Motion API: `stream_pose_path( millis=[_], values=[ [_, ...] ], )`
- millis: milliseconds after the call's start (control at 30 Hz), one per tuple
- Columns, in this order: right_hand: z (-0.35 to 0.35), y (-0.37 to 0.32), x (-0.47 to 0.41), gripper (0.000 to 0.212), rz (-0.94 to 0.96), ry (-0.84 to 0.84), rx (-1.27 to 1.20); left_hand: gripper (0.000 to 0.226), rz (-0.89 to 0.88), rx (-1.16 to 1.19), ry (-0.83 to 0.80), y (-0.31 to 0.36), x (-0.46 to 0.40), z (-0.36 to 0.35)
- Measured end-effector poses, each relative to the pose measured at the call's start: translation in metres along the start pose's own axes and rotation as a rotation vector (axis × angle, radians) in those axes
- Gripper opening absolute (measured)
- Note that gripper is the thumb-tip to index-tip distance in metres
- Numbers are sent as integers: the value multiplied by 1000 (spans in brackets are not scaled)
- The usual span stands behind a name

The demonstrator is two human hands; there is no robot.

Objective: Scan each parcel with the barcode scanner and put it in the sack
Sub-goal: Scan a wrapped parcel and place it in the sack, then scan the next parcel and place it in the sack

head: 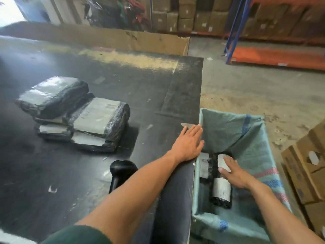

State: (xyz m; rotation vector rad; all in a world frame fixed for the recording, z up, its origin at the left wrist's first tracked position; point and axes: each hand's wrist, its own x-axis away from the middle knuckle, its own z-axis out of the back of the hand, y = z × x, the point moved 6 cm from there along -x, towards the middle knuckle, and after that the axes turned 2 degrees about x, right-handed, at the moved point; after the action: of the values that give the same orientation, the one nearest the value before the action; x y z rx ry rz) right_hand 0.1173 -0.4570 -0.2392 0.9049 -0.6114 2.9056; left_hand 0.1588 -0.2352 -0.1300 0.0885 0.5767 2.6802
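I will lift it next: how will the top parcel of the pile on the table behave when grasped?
The top parcel looks soft: its corners are rounded, so it probably gives under fingers. Its glossy black wrap may be slippery. It lies tilted on the pile, so a push might slide it off.

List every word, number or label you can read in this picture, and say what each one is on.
No text can be read.
Parcel in the sack: white label, print too blurred.
Parcels on the table: white labels with faint dark marks, unreadable.
Boxes at right: dark print and a white sticker, blurred.
Boxes on the far shelves: small white labels, too small.
Scanner: no marking visible.
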Motion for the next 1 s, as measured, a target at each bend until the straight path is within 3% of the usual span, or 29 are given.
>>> stream_pose_path(
  millis=[200,333,500,633,767,1000],
  values=[
    [62,-69,94,70,-20,167,21,51,95,296,26,-5,32,51],
    [77,-133,130,66,27,286,-45,50,43,221,184,-28,55,122],
    [60,-232,151,59,109,325,-104,46,182,30,304,-99,90,209],
    [29,-299,157,69,120,268,-79,56,350,-90,267,-168,127,248],
    [-4,-352,166,79,125,200,-22,62,404,-110,243,-212,157,261],
    [-57,-389,171,72,-11,166,66,84,463,-15,67,-243,177,236]
  ],
)
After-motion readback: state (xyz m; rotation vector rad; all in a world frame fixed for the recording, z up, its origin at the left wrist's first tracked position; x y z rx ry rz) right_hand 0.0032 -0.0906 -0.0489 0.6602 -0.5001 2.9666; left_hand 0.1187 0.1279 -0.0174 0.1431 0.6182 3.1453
